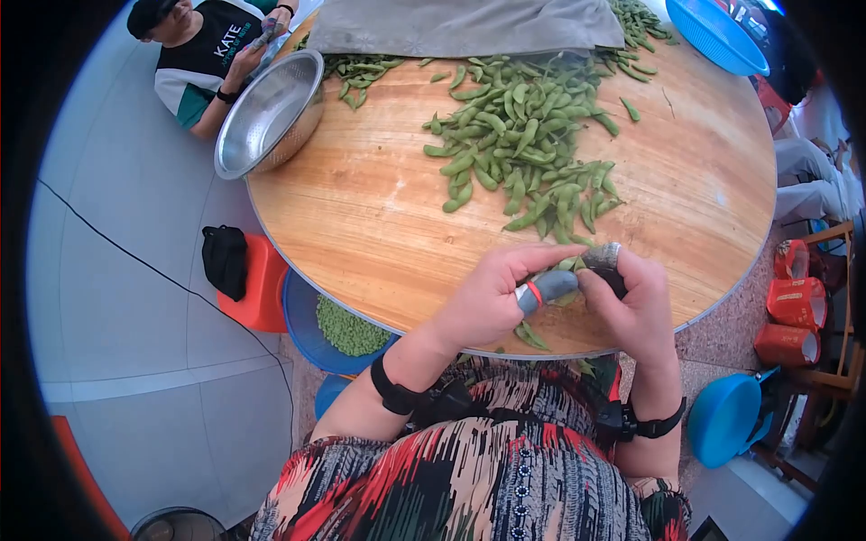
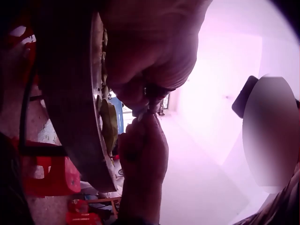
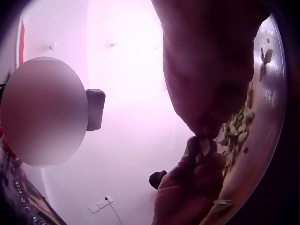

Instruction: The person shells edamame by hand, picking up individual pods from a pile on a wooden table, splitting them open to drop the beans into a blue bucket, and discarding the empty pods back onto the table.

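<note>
Near the table's front edge, my left hand (image 1: 483,293) and right hand (image 1: 642,293) meet around a green edamame pod (image 1: 568,264). Thumb and fingers of both hands pinch it, hiding much of it. A grey cover (image 1: 557,287) tied with a red band wraps my left thumb; a dark grey cover (image 1: 602,256) sits on a right finger. In the right wrist view, the pod (image 3: 205,146) shows pale green between the fingertips. One loose pod (image 1: 530,336) lies just below the hands, and a large heap of pods (image 1: 532,126) spreads beyond them.
The round wooden table (image 1: 361,207) carries a metal colander (image 1: 271,117), a grey cloth (image 1: 460,25) and a blue basket (image 1: 722,36). Below its left edge, a blue basin (image 1: 302,329) holds shelled beans (image 1: 347,329), beside a red stool (image 1: 260,288). Another person (image 1: 212,54) sits at the far left.
</note>
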Motion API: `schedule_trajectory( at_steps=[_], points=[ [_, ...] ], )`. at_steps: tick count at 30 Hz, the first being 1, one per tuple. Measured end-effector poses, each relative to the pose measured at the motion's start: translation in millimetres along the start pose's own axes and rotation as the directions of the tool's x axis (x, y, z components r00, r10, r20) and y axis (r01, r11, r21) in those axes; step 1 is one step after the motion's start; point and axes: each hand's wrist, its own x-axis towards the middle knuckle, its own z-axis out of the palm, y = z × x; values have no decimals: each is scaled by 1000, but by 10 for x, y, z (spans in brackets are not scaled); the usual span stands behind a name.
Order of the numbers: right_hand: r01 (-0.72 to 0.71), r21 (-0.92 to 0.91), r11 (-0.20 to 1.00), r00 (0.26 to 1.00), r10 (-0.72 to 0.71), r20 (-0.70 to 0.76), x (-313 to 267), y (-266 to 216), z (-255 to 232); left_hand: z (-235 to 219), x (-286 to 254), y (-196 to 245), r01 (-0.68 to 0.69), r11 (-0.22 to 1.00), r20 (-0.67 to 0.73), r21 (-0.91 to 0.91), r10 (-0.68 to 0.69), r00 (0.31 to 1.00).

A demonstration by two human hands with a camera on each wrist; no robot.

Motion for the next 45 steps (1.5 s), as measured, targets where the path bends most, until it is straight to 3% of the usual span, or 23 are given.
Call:
schedule_trajectory(
  at_steps=[2,4,5,7,10,11,12,13,15,17,19,20,22,24,26,29,31,34,35,36,38,43,45],
  points=[
    [-95,101,990,995,97,-16,23,47,-2,9,25,-8,27,998,12,64,-28,1000],
    [-188,202,961,980,196,-23,34,61,3,46,74,-87,-299,733,32,611,355,934],
    [-236,193,952,971,239,7,42,41,22,60,58,-81,-300,733,33,610,354,935],
    [-286,180,941,958,284,37,33,48,26,112,2,-4,-49,944,-131,326,96,987],
    [-279,254,926,960,265,89,6,61,37,96,-14,77,-108,884,-149,455,195,969],
    [-352,441,826,936,306,174,-25,40,25,45,-5,51,-110,882,-150,458,198,969],
    [-420,599,682,907,326,265,-57,29,21,-27,17,3,-322,765,45,558,359,932],
    [-420,599,682,907,326,265,-87,59,43,-67,24,-27,-522,605,253,601,476,842],
    [-508,832,224,857,224,463,-131,148,92,-72,12,-39,-542,656,252,525,488,836],
    [-488,843,225,868,221,444,-137,137,108,-45,-9,-28,-557,700,249,447,501,829],
    [-471,854,224,878,212,429,-129,105,145,6,-62,-2,-148,982,51,117,143,988],
    [-410,852,325,905,259,337,-127,73,169,5,-71,9,-144,982,48,119,139,989],
    [-344,835,429,928,291,232,-127,9,205,-4,-36,34,83,916,87,-391,-53,995],
    [-240,639,731,963,265,59,-132,-45,224,-19,-19,-6,61,911,87,-409,-28,996],
    [-211,614,761,972,232,45,-142,-34,248,-49,-35,-10,136,844,120,-519,-86,989],
    [-104,462,881,973,187,-137,-167,-55,166,-46,-44,12,188,848,103,-495,-158,982],
    [-95,476,875,974,-17,226,-252,-31,-199,-50,-18,-3,158,876,-12,-456,-184,983],
    [25,322,946,874,-177,452,-230,-112,-359,-75,18,-9,79,887,-187,-454,-182,965],
    [-129,39,991,956,114,271,-251,-166,-284,-80,43,-2,23,874,-239,-486,-159,958],
    [-131,36,991,957,117,266,-217,-140,-199,-76,48,-7,26,873,-233,-488,-158,960],
    [-69,-600,797,973,-78,-216,-79,59,-10,-81,54,-22,-11,860,-207,-510,-110,972],
    [-22,-699,714,953,-196,-231,6,266,131,-60,-9,-42,58,944,-230,-326,-139,963],
    [144,-445,884,883,-317,-345,31,300,92,-38,-12,-19,75,967,-217,-243,-130,968]
  ],
)
